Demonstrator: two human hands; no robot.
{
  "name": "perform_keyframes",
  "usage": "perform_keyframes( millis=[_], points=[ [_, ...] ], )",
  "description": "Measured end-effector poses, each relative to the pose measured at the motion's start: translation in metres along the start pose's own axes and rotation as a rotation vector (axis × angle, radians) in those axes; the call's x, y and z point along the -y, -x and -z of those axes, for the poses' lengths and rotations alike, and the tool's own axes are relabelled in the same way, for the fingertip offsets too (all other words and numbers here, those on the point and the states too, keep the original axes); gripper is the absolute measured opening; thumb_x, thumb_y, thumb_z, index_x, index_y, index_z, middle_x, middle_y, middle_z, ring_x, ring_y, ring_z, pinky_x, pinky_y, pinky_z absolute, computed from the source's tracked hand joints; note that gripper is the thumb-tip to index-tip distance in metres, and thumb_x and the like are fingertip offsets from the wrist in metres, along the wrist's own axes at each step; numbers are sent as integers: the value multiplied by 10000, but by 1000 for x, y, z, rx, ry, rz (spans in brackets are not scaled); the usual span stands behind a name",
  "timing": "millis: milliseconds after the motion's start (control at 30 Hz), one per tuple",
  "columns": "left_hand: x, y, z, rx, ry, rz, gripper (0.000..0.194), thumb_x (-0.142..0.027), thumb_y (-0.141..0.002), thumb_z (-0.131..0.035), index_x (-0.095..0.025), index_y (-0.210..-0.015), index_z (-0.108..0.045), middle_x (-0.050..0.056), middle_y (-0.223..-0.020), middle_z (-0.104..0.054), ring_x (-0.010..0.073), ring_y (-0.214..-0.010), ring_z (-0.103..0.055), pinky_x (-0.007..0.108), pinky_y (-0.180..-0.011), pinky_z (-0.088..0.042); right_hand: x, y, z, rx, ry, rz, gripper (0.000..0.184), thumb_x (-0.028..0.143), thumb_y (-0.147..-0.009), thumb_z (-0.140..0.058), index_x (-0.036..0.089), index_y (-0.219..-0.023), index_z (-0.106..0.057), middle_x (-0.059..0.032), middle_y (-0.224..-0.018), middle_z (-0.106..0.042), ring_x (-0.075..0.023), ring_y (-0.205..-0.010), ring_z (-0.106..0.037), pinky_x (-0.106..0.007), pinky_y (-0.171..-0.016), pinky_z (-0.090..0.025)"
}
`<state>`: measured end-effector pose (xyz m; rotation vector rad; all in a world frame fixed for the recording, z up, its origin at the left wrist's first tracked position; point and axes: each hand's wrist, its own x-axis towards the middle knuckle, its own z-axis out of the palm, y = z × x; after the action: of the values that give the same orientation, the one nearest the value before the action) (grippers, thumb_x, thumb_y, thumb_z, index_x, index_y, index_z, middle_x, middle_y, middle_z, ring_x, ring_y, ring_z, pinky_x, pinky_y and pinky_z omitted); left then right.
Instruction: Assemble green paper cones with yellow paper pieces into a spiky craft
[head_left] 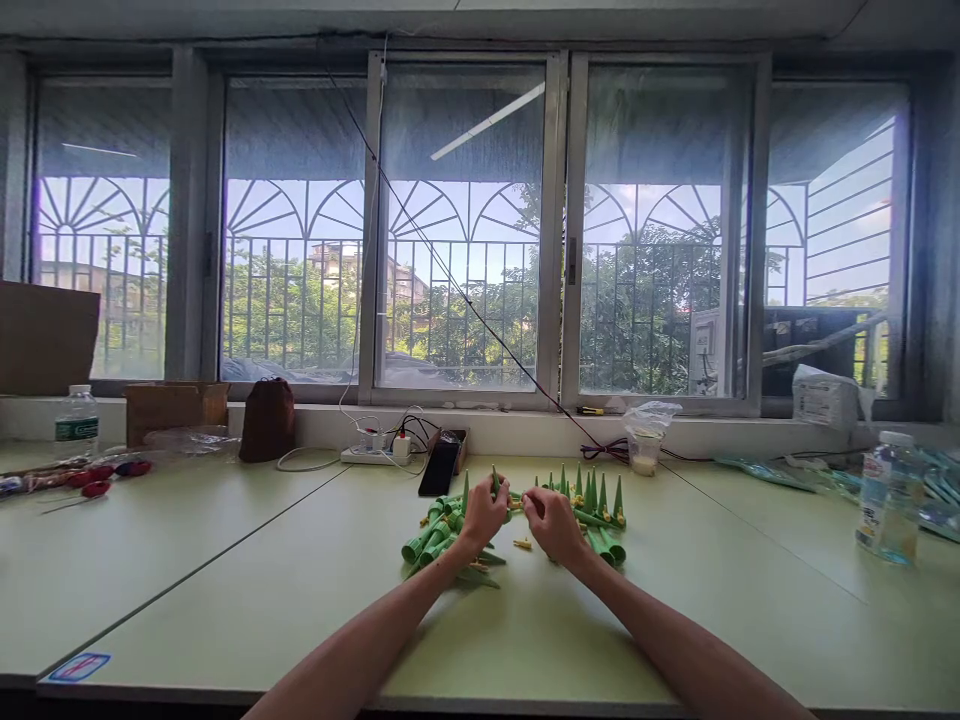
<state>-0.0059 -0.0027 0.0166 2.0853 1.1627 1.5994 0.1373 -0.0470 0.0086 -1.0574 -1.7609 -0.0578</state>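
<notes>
My left hand (484, 515) is closed around a small pointed green cone (495, 480), its tip sticking up above the fingers. My right hand (553, 522) is a short way to the right with fingers pinched together; what they hold, if anything, is too small to make out. Between my wrists a small yellow piece (523, 544) lies on the table. Several green cones (435, 540) lie in a pile left of and under my left hand. Behind and right of my right hand, several more green cones (602, 495) stand upright, with small yellow pieces near their bases.
On the pale green table (262, 620), a black phone (439, 468) leans near a power strip (375, 455). A brown pouch (268, 420) stands back left, a cup in a plastic bag (645, 445) back right. Bottles stand far left (76, 425) and right (887, 500).
</notes>
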Motion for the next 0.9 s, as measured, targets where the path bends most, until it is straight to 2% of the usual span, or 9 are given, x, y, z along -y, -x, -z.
perform_keyframes(
  millis=[500, 900],
  points=[
    [3, -1, 0, -9, -2, 16, 240, -364, -840, -462, -175, -753, -582, 28, -626, -639, 151, -585, -585, 235, -572, -425, -2, 0, -2, 58, -3, 11, 305, 257, -900, -420, 145, -678, -597, -8, -599, -549, -107, -550, -424, -222, -552, -275],
    [2, 1, 0, 11, -39, -18, 251, -376, -851, -449, -178, -776, -584, 26, -628, -631, 154, -578, -588, 233, -553, -413, -3, 1, -3, 50, 5, 18, 326, 251, -898, -408, 162, -600, -507, 14, -542, -479, -98, -514, -366, -225, -522, -234]
  ],
)
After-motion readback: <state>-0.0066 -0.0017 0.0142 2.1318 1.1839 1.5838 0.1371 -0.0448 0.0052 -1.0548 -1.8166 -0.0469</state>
